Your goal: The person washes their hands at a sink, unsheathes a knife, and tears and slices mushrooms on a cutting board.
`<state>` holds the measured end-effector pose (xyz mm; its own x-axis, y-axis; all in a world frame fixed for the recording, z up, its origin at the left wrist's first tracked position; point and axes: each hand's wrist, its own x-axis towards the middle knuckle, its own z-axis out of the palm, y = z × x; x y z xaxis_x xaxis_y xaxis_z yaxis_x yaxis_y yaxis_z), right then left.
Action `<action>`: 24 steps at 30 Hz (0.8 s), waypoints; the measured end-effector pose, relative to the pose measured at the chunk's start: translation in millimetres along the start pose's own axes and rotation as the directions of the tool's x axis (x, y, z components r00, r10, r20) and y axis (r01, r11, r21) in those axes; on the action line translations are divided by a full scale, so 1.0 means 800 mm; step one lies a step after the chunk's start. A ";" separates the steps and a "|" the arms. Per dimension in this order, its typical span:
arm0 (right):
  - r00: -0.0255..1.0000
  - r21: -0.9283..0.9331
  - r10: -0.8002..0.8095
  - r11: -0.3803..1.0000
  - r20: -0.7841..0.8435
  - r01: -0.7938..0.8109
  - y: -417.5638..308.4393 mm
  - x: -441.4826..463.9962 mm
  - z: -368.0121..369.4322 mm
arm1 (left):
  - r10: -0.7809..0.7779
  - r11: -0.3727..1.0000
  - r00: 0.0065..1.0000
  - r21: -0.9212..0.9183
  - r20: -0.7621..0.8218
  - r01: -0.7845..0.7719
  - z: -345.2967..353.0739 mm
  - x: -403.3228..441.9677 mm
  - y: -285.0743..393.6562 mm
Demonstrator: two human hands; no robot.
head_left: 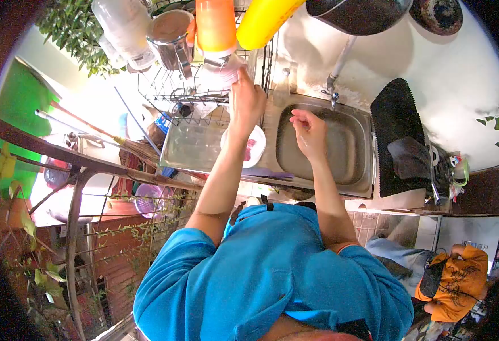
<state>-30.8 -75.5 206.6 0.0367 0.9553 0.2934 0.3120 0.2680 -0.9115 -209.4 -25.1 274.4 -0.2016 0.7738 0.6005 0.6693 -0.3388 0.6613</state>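
Observation:
My left hand (247,102) reaches up to the wire dish rack (172,85), its fingers closed on a clear, pinkish cup (225,73). The cup is at the rack, below an orange container (216,25), and glare blurs its outline. Over the metal sink (340,153) hangs my right hand (309,133), holding nothing, with its fingers slightly bent and apart. A white bowl (255,149) with pink-red marks inside sits on the drainboard (195,149), partly hidden by my left forearm.
A tap (332,96) stands behind the sink. The rack also bears a metal mug (171,40) and a yellow container (266,21). Right of the sink is a black ridged board (400,136). A person in an orange shirt (459,281) is at the lower right.

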 end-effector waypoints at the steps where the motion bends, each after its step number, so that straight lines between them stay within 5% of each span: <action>1: 1.000 -0.001 -0.004 1.000 0.009 0.004 0.001 -0.001 -0.003 | -0.003 1.000 1.000 0.003 -0.001 0.003 0.003 0.005 0.000; 3: 1.000 0.009 0.018 1.000 0.025 -0.018 -0.004 -0.004 -0.008 | -0.176 0.984 0.972 0.044 0.152 0.172 0.009 0.014 -0.002; 4: 0.999 0.018 0.036 0.999 0.037 -0.037 -0.006 -0.004 -0.012 | -0.065 0.997 0.995 0.040 0.075 0.062 0.013 0.015 -0.005; 7: 0.998 -0.009 0.028 1.000 0.057 -0.028 -0.005 -0.004 -0.023 | -0.145 0.985 0.981 0.107 0.131 0.132 0.016 0.029 -0.002; 12: 0.997 -0.027 0.028 0.999 0.077 -0.026 0.010 -0.011 -0.035 | 0.079 0.991 0.996 0.100 0.043 -0.084 0.024 0.044 -0.018; 15: 0.995 -0.018 0.040 0.999 0.086 -0.039 0.021 -0.018 -0.040 | 0.007 1.000 0.991 0.022 0.133 -0.010 0.016 0.040 -0.014; 21: 0.999 0.004 0.038 0.999 0.018 -0.038 0.031 -0.022 -0.064 | 0.159 0.967 0.987 0.206 -0.030 -0.150 0.017 0.004 -0.014; 23: 0.998 0.021 0.062 0.998 -0.002 -0.062 0.035 -0.026 -0.070 | -0.091 0.994 0.996 0.064 -0.022 0.092 0.002 -0.005 0.022; 24: 0.995 -0.012 0.093 0.996 0.027 -0.092 0.035 -0.024 -0.074 | -0.060 0.998 0.998 0.026 -0.003 0.060 -0.003 -0.007 0.026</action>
<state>33.6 -93.9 192.9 0.0397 0.9790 0.1997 0.3182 0.1771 -0.9313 -195.6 -37.8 285.6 -0.2432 0.7913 0.5609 0.6746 -0.2776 0.6841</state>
